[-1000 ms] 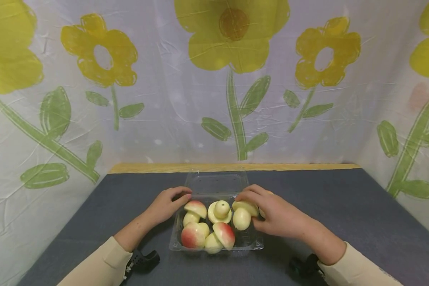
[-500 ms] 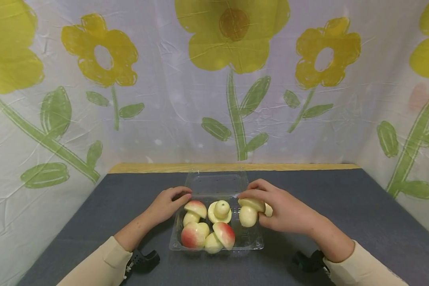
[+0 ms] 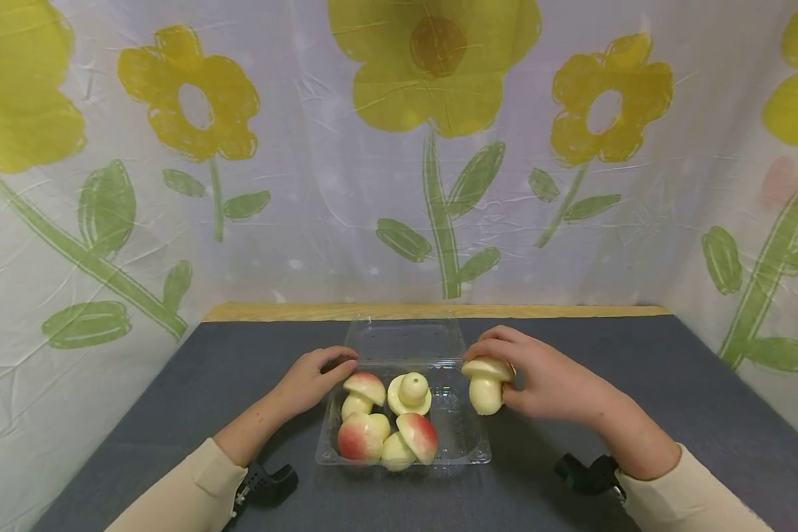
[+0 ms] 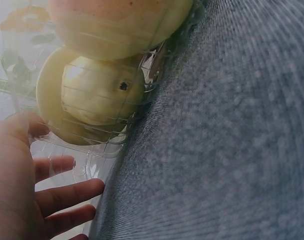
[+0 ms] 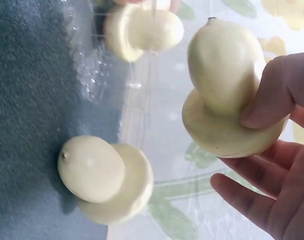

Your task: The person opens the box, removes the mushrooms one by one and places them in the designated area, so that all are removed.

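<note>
My right hand (image 3: 548, 380) pinches a pale yellow toy mushroom (image 3: 486, 395) by its cap, just past the right side of a clear plastic clamshell box (image 3: 462, 425). Its thumb lies on the cap beside the stem in the right wrist view. Several more toy mushrooms sit in the box, some with red-tinted caps, such as the front-left mushroom (image 3: 357, 440). One mushroom (image 3: 412, 391) lies cap down with its stem up. At the back left corner of the box, my left hand (image 3: 312, 380) rests against the plastic, its fingers extended in the left wrist view.
Another pale mushroom (image 5: 92, 170) lies on the dark cloth outside the box, hidden behind my right hand in the head view. The box's lid (image 3: 402, 341) is folded back. A flower-printed curtain (image 3: 306, 222) hangs behind the table.
My right hand has lifted the mushroom from the right part of the box and carried it rightward past the box's side. The left hand stays at its corner.
</note>
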`<move>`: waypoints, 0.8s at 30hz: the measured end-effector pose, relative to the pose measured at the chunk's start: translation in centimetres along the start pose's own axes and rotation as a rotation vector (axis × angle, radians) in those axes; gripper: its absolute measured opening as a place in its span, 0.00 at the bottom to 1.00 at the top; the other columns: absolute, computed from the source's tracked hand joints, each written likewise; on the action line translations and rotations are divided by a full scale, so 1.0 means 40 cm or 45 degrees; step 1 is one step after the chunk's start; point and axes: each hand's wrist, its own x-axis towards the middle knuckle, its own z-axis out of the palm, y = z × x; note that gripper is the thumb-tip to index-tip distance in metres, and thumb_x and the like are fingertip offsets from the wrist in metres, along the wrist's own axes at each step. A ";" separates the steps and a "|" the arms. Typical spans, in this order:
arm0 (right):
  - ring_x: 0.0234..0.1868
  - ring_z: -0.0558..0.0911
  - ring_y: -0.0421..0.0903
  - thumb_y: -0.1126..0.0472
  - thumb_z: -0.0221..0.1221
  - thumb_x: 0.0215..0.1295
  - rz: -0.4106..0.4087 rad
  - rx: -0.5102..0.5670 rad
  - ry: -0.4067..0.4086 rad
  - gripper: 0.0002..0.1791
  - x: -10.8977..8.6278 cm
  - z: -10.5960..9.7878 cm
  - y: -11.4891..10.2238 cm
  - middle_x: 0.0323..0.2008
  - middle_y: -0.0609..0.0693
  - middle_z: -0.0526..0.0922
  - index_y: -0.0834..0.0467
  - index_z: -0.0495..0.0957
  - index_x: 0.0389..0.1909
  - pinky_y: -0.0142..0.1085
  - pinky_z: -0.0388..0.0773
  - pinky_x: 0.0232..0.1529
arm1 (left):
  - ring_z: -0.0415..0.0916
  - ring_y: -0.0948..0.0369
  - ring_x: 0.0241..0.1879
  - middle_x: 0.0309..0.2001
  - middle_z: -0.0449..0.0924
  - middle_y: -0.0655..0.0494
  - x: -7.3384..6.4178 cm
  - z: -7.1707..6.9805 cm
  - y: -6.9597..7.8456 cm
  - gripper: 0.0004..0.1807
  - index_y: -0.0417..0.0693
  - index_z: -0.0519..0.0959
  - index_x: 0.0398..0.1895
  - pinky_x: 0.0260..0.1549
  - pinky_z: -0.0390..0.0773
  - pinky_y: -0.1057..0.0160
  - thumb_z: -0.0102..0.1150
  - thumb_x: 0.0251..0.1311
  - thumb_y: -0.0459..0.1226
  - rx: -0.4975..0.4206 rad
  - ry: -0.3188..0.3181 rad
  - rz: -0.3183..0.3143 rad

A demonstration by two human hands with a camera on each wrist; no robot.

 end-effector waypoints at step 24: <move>0.43 0.75 0.45 0.80 0.63 0.52 0.229 -0.102 -0.009 0.29 -0.026 -0.071 0.041 0.54 0.52 0.73 0.57 0.77 0.56 0.41 0.75 0.40 | 0.78 0.51 0.56 0.57 0.82 0.53 -0.002 0.000 0.005 0.21 0.49 0.81 0.62 0.52 0.78 0.46 0.55 0.77 0.51 -0.018 -0.002 -0.011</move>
